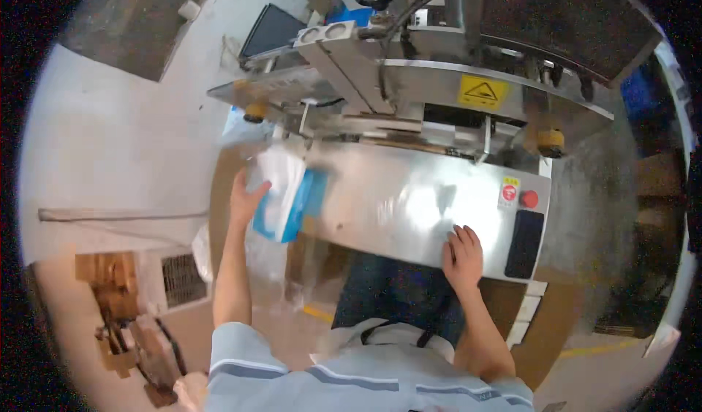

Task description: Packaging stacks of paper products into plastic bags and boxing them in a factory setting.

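A white-and-blue flat packet [291, 211], blurred by motion, is tilted over the left end of the steel machine table [365, 185]. My left hand [246, 198] grips its left edge, thumb lying against the white side; the other fingertips are partly lost in the blur. Near the front edge of that table, my right hand [463, 257] rests with its fingers loosely bent and slightly apart, holding nothing. Behind both hands runs the machine's upper bar and metal guard [431, 77], with a narrow pressing slot beneath it.
A red button [529, 198] and a dark panel [523, 244] sit at the table's right end. A yellow warning label [482, 91] marks the guard, and two yellow-black knobs hang below it. Brown cartons [110, 280] lie on the floor at the left.
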### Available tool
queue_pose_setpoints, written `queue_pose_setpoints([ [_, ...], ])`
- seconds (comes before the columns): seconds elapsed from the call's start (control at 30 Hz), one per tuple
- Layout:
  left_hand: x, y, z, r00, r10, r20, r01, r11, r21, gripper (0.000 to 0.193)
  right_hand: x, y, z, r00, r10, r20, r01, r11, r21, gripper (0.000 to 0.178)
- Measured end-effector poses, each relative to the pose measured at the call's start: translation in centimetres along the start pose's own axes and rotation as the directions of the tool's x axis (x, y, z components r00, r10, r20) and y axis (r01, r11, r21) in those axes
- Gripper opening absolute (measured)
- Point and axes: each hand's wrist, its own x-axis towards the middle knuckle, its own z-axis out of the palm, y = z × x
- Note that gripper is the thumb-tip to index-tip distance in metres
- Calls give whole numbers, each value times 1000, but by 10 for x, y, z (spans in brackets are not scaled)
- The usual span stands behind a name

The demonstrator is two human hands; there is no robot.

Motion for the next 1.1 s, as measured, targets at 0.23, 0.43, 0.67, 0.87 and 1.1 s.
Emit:
queue_pose_setpoints([
  [0.23, 34, -29, 34, 980, -170, 103, 196, 915, -351, 30, -7, -21, 25, 984, -101, -145, 73, 980, -182, 24],
  [0.43, 37, -3, 16, 999, 49, 18, -36, 905, -423, 34, -20, -14, 24, 956, -162, -246, 105, 968, -229, 21],
  [0.67, 28, 14, 16, 964, 146, -223, -204, 943, -264, 33, -56, -9, 14, 969, 69, -239, -46, 994, 100, 34],
  [0.87, 7, 27, -14, 833, 321, -450, -424, 893, -149, 30, -83, -49, -16, 973, 151, -177, -102, 961, 258, 37],
  [1.1, -129, 167, -45, 870, 489, -62, -448, 730, -516, 19, -47, -161, -33, 925, -171, -341, 241, 955, 174, 51],
])
